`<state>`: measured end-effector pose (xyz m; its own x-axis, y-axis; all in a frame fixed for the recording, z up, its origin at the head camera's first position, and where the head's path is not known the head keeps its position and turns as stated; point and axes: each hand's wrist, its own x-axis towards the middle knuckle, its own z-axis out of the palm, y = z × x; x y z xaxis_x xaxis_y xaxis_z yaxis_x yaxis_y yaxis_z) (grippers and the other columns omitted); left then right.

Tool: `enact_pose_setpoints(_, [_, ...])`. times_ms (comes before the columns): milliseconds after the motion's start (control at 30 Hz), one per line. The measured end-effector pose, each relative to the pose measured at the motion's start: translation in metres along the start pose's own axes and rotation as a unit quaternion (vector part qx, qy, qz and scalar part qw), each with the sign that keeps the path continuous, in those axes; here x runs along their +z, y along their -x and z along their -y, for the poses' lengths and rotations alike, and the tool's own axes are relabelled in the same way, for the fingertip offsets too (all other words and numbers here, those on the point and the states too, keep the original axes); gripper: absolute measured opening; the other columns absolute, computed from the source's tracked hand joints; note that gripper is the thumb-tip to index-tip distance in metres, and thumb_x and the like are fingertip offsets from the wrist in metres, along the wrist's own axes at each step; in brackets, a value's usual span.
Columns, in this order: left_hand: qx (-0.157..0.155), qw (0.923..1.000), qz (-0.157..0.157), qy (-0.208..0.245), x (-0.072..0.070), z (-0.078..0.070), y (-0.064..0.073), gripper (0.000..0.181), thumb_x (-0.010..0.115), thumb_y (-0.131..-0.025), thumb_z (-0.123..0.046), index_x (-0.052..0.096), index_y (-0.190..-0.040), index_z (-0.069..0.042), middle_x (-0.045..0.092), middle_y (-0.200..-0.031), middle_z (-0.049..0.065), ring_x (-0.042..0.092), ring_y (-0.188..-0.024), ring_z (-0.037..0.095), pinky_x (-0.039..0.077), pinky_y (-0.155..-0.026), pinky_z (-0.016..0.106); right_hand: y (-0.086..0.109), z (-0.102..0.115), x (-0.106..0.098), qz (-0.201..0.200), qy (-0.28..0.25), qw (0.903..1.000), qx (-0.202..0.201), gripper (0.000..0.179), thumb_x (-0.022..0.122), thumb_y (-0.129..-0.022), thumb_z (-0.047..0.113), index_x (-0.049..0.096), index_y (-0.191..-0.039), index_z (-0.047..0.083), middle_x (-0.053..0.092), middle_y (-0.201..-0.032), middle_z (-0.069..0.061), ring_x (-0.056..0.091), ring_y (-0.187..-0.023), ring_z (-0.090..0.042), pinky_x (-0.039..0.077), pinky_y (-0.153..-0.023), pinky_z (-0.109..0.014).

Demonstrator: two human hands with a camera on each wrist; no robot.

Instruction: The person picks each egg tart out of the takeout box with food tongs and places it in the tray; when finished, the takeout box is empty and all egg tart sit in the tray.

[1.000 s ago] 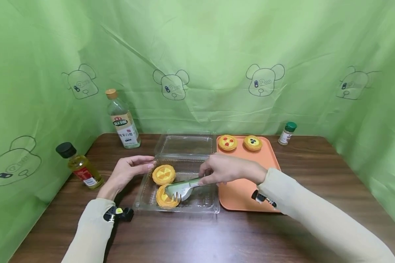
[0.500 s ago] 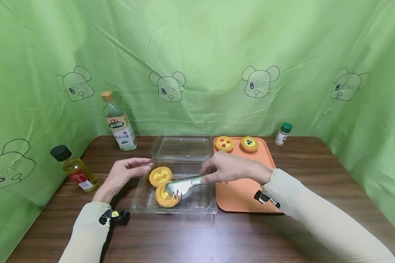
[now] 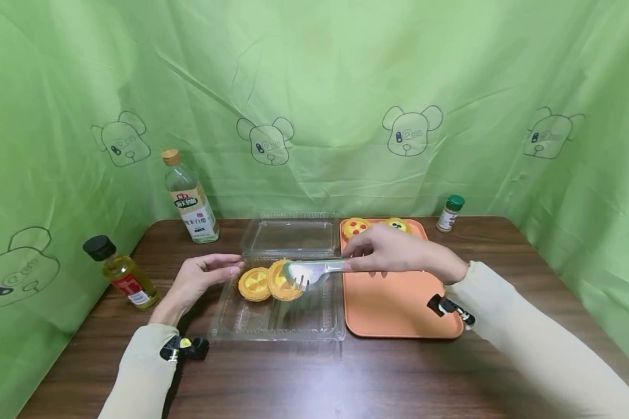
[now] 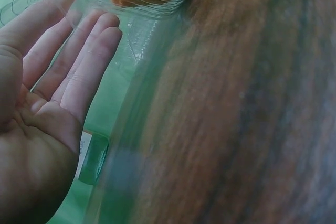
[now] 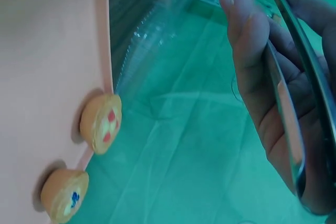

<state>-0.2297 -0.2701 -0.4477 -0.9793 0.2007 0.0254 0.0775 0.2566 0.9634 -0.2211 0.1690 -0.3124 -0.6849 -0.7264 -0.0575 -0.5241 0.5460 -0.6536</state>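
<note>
My right hand (image 3: 382,249) grips metal food tongs (image 3: 314,272) by the handles; their two arms show close up in the right wrist view. Between the tongs' ends is an egg tart (image 3: 281,281) with yellow-orange topping, raised above the clear plastic container (image 3: 309,331). A second egg tart (image 3: 253,284) of that kind lies inside the container, partly overlapped by the raised one. At the container's left rim, my left hand (image 3: 196,282) pinches the edge between thumb and fingers. The left wrist view shows its extended fingers (image 4: 86,66) against the clear wall.
To the right, an orange tray (image 3: 398,308) bears a red-topped tart (image 3: 354,227) and a dark-berry tart (image 3: 398,224), partly hidden. The container's lid (image 3: 293,233) lies folded back. An oil bottle (image 3: 126,279), vinegar bottle (image 3: 193,203) and spice jar (image 3: 449,214) stand around.
The tongs have lifted the front egg tart up and slightly right, off the container's floor. My right hand has risen and shifted right. My left hand stays at the rim.
</note>
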Motion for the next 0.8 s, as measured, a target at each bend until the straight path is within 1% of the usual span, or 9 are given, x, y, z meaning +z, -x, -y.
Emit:
enact_pose_setpoints(67, [-0.001,1.0000,0.002,0.005,0.001,0.002,0.001,0.046,0.084,-0.095,-0.023,0.072,-0.133,-0.001,0.077,-0.125,0.008,0.074,-0.110,0.015,0.060,-0.092,0.029,0.004,-0.001,-0.004,-0.008,0.004,1.0000,0.000,0.009,0.076,-0.101,0.027,0.080,-0.106,0.020,0.068,-0.073,0.007,0.066,-0.057,-0.015,0.058,-0.048,-0.036])
enact_pose_setpoints(167, [0.001,0.9999,0.002,0.012,0.001,0.003,0.001,0.045,0.084,-0.095,-0.022,0.072,-0.133,0.000,0.077,-0.124,0.008,0.074,-0.110,0.015,0.060,-0.092,0.029,0.009,-0.001,-0.010,-0.017,0.004,0.9998,0.006,0.008,0.077,-0.101,0.029,0.080,-0.105,0.023,0.070,-0.074,0.007,0.066,-0.057,-0.016,0.059,-0.050,-0.038])
enact_pose_setpoints(333, [0.007,0.9999,0.001,0.007,0.001,0.002,-0.001,0.045,0.085,-0.095,-0.022,0.072,-0.132,0.000,0.077,-0.124,0.009,0.074,-0.110,0.015,0.060,-0.091,0.029,0.021,-0.007,-0.019,-0.031,-0.002,0.9991,0.029,0.014,0.077,-0.101,0.030,0.079,-0.110,0.020,0.072,-0.077,0.005,0.067,-0.059,-0.018,0.060,-0.052,-0.041])
enact_pose_setpoints(567, [0.010,0.9999,-0.002,-0.010,0.000,0.001,-0.002,0.044,0.086,-0.094,-0.025,0.074,-0.131,-0.003,0.077,-0.124,0.010,0.073,-0.110,0.016,0.059,-0.092,0.028,0.039,-0.023,-0.028,-0.057,0.003,0.9967,0.058,0.016,0.077,-0.101,0.031,0.080,-0.109,0.018,0.071,-0.077,0.002,0.066,-0.059,-0.019,0.057,-0.050,-0.035])
enact_pose_setpoints(700, [0.009,0.9999,-0.002,-0.013,-0.001,0.001,-0.001,0.044,0.086,-0.094,-0.025,0.074,-0.130,-0.003,0.076,-0.124,0.011,0.073,-0.110,0.015,0.059,-0.092,0.027,0.050,-0.031,-0.033,-0.073,0.003,0.9940,0.080,0.019,0.077,-0.100,0.033,0.080,-0.111,0.017,0.070,-0.078,0.001,0.064,-0.060,-0.020,0.057,-0.051,-0.034])
enact_pose_setpoints(800, [0.008,0.9999,-0.002,-0.010,-0.001,0.001,0.000,0.044,0.086,-0.094,-0.025,0.074,-0.130,-0.002,0.076,-0.124,0.011,0.074,-0.110,0.015,0.059,-0.092,0.028,0.056,-0.035,-0.037,-0.087,0.013,0.9919,0.092,0.022,0.077,-0.100,0.035,0.080,-0.113,0.017,0.070,-0.079,0.001,0.064,-0.061,-0.020,0.055,-0.053,-0.032])
